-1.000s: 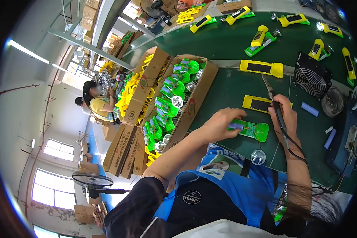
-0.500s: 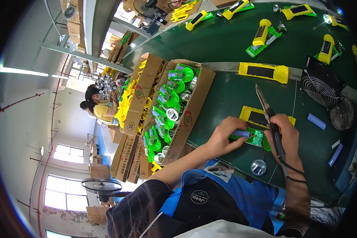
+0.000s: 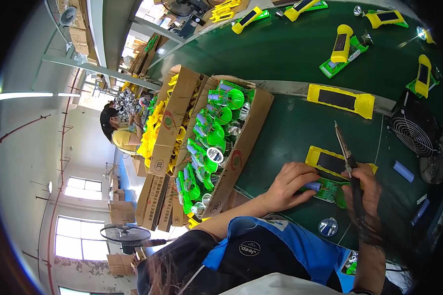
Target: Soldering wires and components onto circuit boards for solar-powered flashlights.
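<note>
While left hand (image 3: 289, 186) pins green part (image 3: 330, 191), soldering iron (image 3: 344, 150) rises beside.

Bare left hand (image 3: 289, 186) and bare right hand (image 3: 363, 189), no gloves, no rings to see. Both forearms uncovered, no sleeves down to the wrists. Short-sleeved top in bright blue (image 3: 285, 248) with black panels at the shoulder and chest. On the black part a small oval white badge; on the blue part near the left shoulder a small pale printed patch. Below it, at the lower edge, a pale grey-white piece of clothing. Dark loose hair at the lower left. Right forearm partly in shadow, details there not clear.
</note>
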Available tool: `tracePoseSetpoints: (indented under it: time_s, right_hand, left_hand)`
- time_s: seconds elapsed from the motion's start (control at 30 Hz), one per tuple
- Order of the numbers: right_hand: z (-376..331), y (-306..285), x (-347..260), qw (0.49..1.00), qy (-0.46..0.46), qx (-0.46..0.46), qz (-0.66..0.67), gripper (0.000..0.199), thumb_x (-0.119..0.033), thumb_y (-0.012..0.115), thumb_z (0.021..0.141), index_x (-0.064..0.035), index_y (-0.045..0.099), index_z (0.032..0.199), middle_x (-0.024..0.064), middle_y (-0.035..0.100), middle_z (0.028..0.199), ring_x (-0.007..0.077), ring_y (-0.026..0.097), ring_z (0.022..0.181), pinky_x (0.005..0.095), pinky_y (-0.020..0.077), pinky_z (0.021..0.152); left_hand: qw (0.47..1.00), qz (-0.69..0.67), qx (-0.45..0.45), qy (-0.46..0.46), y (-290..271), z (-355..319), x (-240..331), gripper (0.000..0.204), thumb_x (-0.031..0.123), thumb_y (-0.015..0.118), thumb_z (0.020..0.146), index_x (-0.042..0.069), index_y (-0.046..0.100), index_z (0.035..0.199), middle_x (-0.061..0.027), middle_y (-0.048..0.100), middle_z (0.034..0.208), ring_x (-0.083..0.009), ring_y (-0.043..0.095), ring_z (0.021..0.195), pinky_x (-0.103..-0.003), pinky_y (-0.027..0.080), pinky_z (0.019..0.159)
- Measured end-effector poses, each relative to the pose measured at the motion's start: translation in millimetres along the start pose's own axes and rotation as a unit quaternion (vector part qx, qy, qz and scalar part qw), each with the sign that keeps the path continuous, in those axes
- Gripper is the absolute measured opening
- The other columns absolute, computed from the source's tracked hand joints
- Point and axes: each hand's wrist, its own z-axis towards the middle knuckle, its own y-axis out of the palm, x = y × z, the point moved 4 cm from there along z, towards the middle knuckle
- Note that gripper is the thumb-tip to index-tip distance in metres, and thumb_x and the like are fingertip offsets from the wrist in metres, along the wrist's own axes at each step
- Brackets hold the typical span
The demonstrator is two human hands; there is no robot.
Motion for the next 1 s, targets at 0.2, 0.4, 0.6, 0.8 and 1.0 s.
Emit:
tracePoseSetpoints:
  time_s: [0.2,0.4,0.6,0.8,1.0]
  right_hand:
    - [-2,-1,2,0.997,-0.068,0.04,0.011,0.046,0.002,0.076,0.07,-0.003,0.051,0.108,0.0206,0.061,0.095,0.0353,0.063,0.078,0.0398,0.0511,0.068]
    - [-4,-2,-4,0.997,-0.023,0.068,0.03,0.028,-0.001,0.071,0.075,-0.0017,0.056,0.097,0.0159,0.06,0.09,0.0325,0.063,0.079,0.0371,0.0513,0.07]
    - [-7,2,7,0.996,0.028,0.067,0.06,0.023,-0.008,0.07,0.08,-0.0039,0.057,0.099,0.014,0.062,0.087,0.0293,0.066,0.077,0.0342,0.0522,0.068]
    - [-5,3,-2,0.998,0.016,0.052,0.038,0.024,-0.013,0.071,0.083,-0.0058,0.057,0.101,0.0144,0.064,0.086,0.0287,0.068,0.078,0.0353,0.0527,0.069]
    - [-10,2,-3,0.998,-0.005,0.047,0.044,0.027,-0.008,0.071,0.081,-0.005,0.055,0.103,0.0139,0.065,0.088,0.0292,0.068,0.081,0.0355,0.0533,0.07]
  left_hand:
    - [1.0,-0.013,-0.014,0.002,-3,0,2,0.045,0.023,0.076,0.078,0.002,0.06,0.114,-0.0142,0.061,0.112,-0.0312,0.06,0.099,-0.04,0.044,0.082]
    - [1.0,0.002,-0.019,0.01,-5,-2,11,0.051,0.027,0.075,0.079,0.004,0.056,0.12,-0.0122,0.057,0.116,-0.0316,0.055,0.106,-0.042,0.041,0.09]
    - [0.999,0.045,-0.012,0.015,-1,-5,13,0.052,0.024,0.079,0.074,0.01,0.06,0.121,-0.0096,0.058,0.116,-0.0293,0.057,0.105,-0.041,0.043,0.089]
    - [0.998,0.063,-0.014,0.025,-2,-4,18,0.05,0.024,0.077,0.077,0.011,0.06,0.123,-0.0081,0.059,0.116,-0.0278,0.057,0.104,-0.04,0.042,0.088]
    - [0.998,0.053,-0.011,0.023,-3,-6,16,0.049,0.023,0.077,0.076,0.013,0.06,0.121,-0.0083,0.058,0.116,-0.0286,0.056,0.104,-0.041,0.042,0.088]
